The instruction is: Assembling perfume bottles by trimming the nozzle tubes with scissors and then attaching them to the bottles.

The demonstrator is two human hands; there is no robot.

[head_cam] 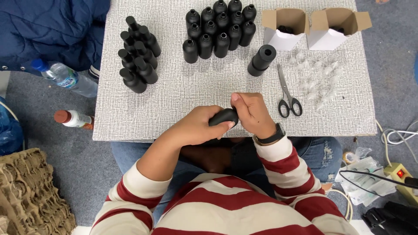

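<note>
Black matte plastic bottle [224, 116] is lying on its side at the near edge of the grey textured tabletop [174, 95], gripped between both of the person's hands. The left hand [198, 126] is wrapping its fingers closed around the bottle's body from the left, and the right hand [253, 112] is clamping down on the bottle's right end, its thumb pressing toward the neck; the bottle's mouth is hidden under the fingers, so I cannot tell whether anything is fitted there. A black wristwatch [271, 137] is sitting on the right wrist, above a red-and-white striped sleeve [285, 163]. Further back on the table, a cluster of uncapped black bottles [220, 28] is standing upright in tight rows, and to the left a second group of black bottles with tall caps [138, 54] is standing close together. One single black bottle [262, 60] is resting tilted just right of the uncapped cluster. Scissors with black handles [287, 93] are lying beside the right hand, blades pointing away. Small clear plastic pieces [318, 80] are scattered to the right of the scissors. Two open white cardboard boxes [313, 30] are standing at the far right corner, each showing something dark inside.
</note>
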